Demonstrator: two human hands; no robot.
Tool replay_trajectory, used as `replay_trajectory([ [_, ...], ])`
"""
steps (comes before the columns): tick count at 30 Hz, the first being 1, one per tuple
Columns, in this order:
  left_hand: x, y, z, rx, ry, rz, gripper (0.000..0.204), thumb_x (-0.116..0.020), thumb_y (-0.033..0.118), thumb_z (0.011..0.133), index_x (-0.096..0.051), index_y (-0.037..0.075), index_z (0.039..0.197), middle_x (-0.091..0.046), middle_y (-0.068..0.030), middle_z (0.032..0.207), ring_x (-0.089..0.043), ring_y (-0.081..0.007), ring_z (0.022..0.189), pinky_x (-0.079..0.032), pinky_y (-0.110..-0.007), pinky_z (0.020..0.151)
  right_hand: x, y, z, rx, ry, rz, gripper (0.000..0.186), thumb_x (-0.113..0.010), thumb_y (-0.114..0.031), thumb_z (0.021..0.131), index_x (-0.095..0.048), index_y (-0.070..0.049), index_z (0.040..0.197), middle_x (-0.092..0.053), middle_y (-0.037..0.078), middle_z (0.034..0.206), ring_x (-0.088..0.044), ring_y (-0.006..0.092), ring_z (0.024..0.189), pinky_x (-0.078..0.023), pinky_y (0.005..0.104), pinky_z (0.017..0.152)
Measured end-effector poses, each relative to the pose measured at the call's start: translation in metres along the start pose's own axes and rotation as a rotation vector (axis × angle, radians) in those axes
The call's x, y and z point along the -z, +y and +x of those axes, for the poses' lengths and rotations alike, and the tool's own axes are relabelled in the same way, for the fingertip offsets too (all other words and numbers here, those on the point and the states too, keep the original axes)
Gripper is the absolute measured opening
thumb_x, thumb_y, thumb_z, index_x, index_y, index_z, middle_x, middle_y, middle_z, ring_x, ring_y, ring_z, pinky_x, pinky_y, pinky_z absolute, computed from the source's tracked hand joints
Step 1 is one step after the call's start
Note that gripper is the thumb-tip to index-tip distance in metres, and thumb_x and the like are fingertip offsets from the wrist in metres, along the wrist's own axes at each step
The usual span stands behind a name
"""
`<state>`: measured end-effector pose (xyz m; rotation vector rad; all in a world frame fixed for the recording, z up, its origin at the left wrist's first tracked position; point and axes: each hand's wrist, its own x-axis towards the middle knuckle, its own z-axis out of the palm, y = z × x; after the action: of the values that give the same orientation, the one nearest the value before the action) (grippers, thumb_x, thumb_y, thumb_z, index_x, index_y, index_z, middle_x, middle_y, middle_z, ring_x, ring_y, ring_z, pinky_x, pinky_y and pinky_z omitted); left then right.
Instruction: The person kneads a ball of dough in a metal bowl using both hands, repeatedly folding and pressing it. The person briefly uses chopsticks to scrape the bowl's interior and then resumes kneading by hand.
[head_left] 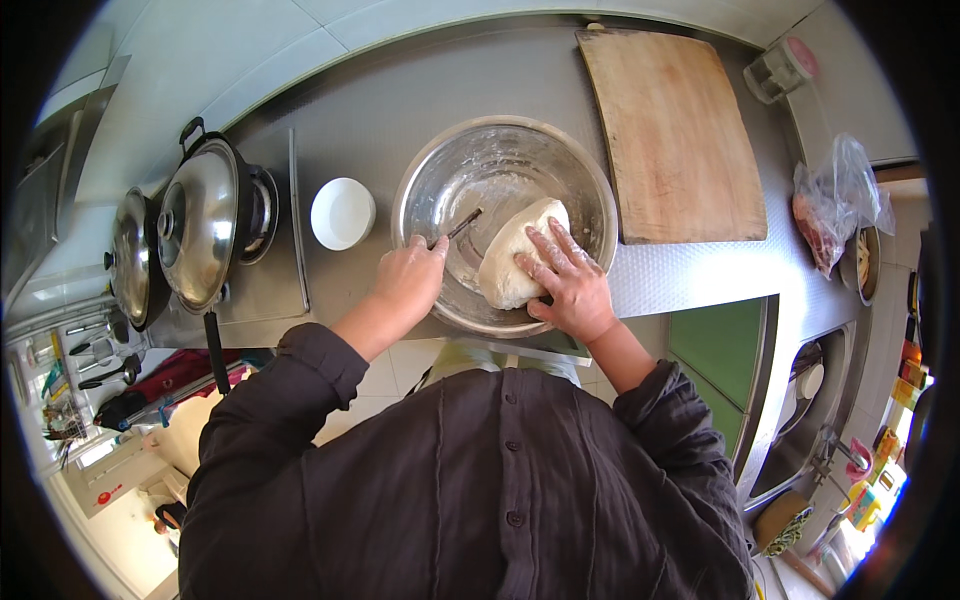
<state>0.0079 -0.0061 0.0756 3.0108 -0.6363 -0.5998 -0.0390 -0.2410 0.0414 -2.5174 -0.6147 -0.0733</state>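
A wide steel mixing bowl (pixel 408 185) stands near the counter's front edge, its inner wall smeared with floury residue. In its right half lies a large lump of pale dough (pixel 515 252). My right hand (pixel 570 285) grips the dough, floury fingers spread over its upper right side and thumb at its near edge. At the bowl's left rim my left hand (pixel 412 277) is closed around a pair of dark chopsticks (pixel 464 223), which look pressed together; their tips point into the bowl, toward the far right, left of the dough.
Left of the bowl sits a white bowl (pixel 343 213). Two lidded pans (pixel 200 225) (pixel 133 260) occupy the stove at far left. A wooden cutting board (pixel 680 135) lies to the right. Beyond it are a clear jar (pixel 780 70), a plastic bag (pixel 835 195) and a sink (pixel 805 420).
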Motion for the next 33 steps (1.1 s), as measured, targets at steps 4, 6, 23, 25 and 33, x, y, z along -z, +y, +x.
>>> replay_trajectory([
  [4, -0.007, 0.004, 0.038, -0.013, 0.155, 0.012, 0.038, -0.044, 0.004, 0.087, -0.053, 0.009, 0.124, -0.056, -0.0171, 0.081, -0.061, -0.0338, 0.066, -0.048, -0.044, 0.055, -0.003, 0.0, 0.003, 0.013, 0.007, -0.011, 0.065, -0.075, -0.018, 0.053, -0.059, -0.024, 0.116, -0.045, 0.001, 0.138, -0.038, 0.0289, 0.13, -0.047, 0.0383, 0.095],
  [6, -0.006, -0.003, 0.026, -0.056, 0.111, -0.004, 0.039, -0.046, 0.004, 0.086, -0.053, 0.007, 0.124, -0.057, -0.0181, 0.082, -0.061, -0.034, 0.064, -0.048, -0.044, 0.055, -0.004, 0.001, 0.003, 0.007, 0.004, -0.012, 0.065, -0.075, -0.018, 0.053, -0.059, -0.024, 0.116, -0.045, 0.001, 0.138, -0.038, 0.0286, 0.13, -0.047, 0.038, 0.095],
  [23, -0.008, 0.006, 0.021, -0.09, 0.056, -0.103, 0.041, -0.045, 0.005, 0.086, -0.052, 0.01, 0.126, -0.057, -0.0186, 0.084, -0.061, -0.0351, 0.07, -0.049, -0.045, 0.059, -0.003, -0.002, 0.007, 0.036, -0.028, -0.033, 0.063, -0.074, -0.019, 0.055, -0.06, -0.026, 0.116, -0.045, 0.0, 0.138, -0.04, 0.0265, 0.13, -0.048, 0.0365, 0.094],
  [25, -0.002, 0.015, 0.039, -0.085, 0.087, -0.083, 0.042, -0.047, 0.005, 0.085, -0.052, 0.01, 0.126, -0.057, -0.0194, 0.083, -0.062, -0.035, 0.071, -0.049, -0.044, 0.059, -0.005, -0.002, 0.006, 0.027, -0.029, -0.031, 0.064, -0.074, -0.019, 0.055, -0.06, -0.026, 0.116, -0.046, 0.0, 0.138, -0.04, 0.0262, 0.13, -0.048, 0.0366, 0.093],
  [33, -0.006, 0.013, 0.04, -0.128, 0.103, -0.122, 0.042, -0.046, 0.002, 0.083, -0.054, 0.009, 0.123, -0.058, -0.0249, 0.092, -0.062, -0.0379, 0.073, -0.051, -0.043, 0.062, -0.005, -0.003, 0.008, 0.028, -0.027, -0.029, 0.065, -0.075, -0.017, 0.054, -0.06, -0.026, 0.116, -0.047, 0.0, 0.137, -0.04, 0.026, 0.129, -0.048, 0.0365, 0.093],
])
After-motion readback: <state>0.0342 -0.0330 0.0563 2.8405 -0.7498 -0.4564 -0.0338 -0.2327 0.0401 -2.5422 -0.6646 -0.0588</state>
